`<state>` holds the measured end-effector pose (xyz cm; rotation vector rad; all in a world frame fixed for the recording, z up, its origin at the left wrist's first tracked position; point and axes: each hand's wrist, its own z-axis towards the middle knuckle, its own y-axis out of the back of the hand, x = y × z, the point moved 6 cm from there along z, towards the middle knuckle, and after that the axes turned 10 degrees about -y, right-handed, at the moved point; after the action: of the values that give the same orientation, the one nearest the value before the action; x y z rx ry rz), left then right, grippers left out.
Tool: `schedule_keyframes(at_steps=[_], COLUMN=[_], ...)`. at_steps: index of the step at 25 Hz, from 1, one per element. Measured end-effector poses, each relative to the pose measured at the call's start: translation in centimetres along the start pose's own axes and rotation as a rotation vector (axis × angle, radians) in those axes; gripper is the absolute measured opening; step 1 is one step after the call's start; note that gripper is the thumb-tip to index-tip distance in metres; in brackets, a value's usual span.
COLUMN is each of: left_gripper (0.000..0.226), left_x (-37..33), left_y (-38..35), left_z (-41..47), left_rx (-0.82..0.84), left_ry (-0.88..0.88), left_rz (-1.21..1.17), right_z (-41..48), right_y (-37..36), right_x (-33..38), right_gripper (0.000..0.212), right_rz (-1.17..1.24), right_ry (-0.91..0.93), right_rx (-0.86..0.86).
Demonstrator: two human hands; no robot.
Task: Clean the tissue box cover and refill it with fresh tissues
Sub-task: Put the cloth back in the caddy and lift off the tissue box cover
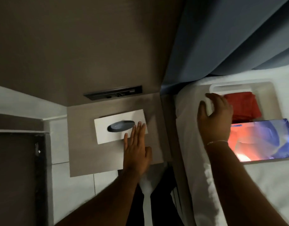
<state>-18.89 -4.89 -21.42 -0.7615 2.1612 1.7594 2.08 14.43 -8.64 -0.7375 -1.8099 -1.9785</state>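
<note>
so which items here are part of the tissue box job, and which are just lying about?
Part of the job:
- tissue box cover, white, on the bedside table, left hand flat on it
- tissue pack, in the white tray
- red cloth, likely for wiping
- white object under the right hand, unclear

Lying about:
- wall switch panel
- blue curtain
- bed sheet

One head-worn wide-angle view looks steeply down from close above. The worktop (pixel 111 154) fills the lower middle, the bed (pixel 262 185) the right side, the wall the top. Both forearms reach in from the bottom edge. Straight edges bow outward near the borders.
</note>
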Motion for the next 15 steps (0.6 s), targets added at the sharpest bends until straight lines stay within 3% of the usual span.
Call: schedule_keyframes(at_steps=[3,8,11,13,15], left_gripper=[0.082,0.079,0.077,0.066,0.057], left_x=[4.6,13.7,18.6,20.6,21.6], left_y=[1.2,2.1,1.2,0.3,0.1], left_z=[-1.9,-4.2,-4.1,-3.5,-3.1], left_rx=[-0.100,-0.192,-0.256,-0.270,-0.241], left_ry=[0.229,0.638,0.898,0.888,0.779], left_rz=[-0.080,-0.212,-0.526,-0.752,-0.801], right_z=[-4.9,-11.3,-12.3,-11.9,-11.2], right_y=[-5.9,-18.1,-23.3,-25.7,-27.0], right_x=[2.4,1.1,0.6,0.7,0.5], right_gripper=[0.028,0.040,0.060,0.063,0.063], right_rz=[0.081,0.093,0.038,0.073,0.096], right_ry=[0.072,-0.325,-0.441,-0.511,-0.566], right_rx=[0.143,0.569,0.732,0.746,0.702])
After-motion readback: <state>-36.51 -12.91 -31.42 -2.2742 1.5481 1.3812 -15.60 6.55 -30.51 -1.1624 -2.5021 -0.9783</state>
